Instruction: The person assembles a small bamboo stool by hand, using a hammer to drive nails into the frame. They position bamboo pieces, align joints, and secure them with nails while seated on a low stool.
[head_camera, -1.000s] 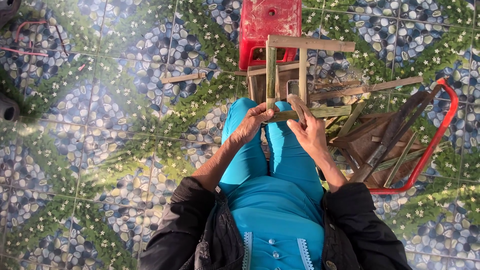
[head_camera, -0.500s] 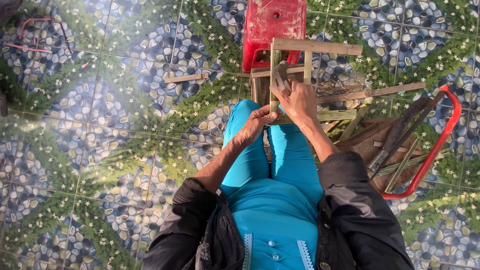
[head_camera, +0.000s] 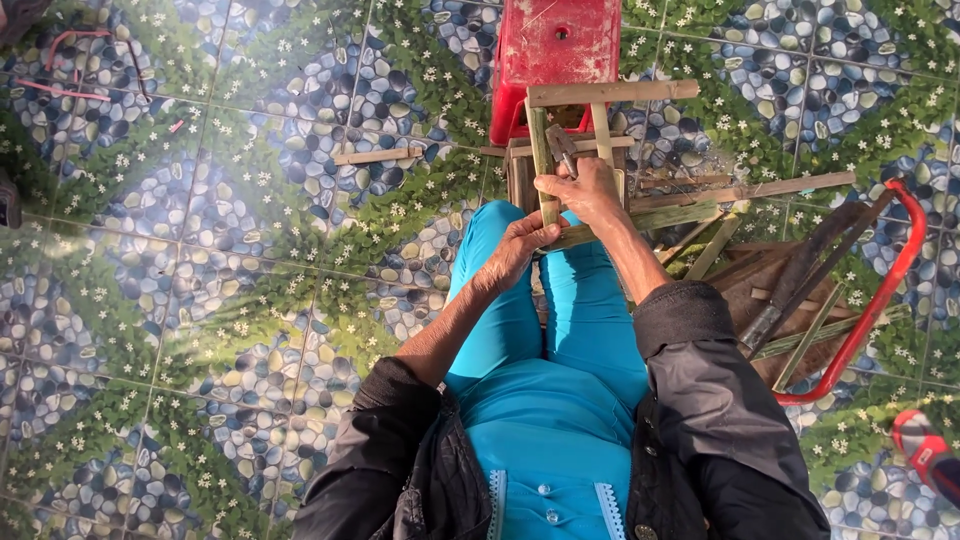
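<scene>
A small frame of bamboo slats (head_camera: 608, 93) stands upright in front of my knees, its foot resting on my lap in teal trousers. My left hand (head_camera: 519, 247) grips the bottom of the frame's left upright (head_camera: 541, 150). Just above it, between the two uprights, my right hand (head_camera: 587, 190) is closed around a small dark metal tool (head_camera: 561, 148). The tool's tip lies against the left upright. What kind of tool it is cannot be told.
A red plastic stool (head_camera: 556, 40) stands just beyond the frame. On the right, a red-rimmed tray (head_camera: 897, 270) holds bamboo sticks and long dark tools. A loose stick (head_camera: 378, 156) lies on the patterned tile floor, and a red sandal (head_camera: 925, 447) sits at the lower right.
My right hand has risen from the frame's lower bar to between the uprights and now shows the dark tool. My left hand has stayed on the frame's foot.
</scene>
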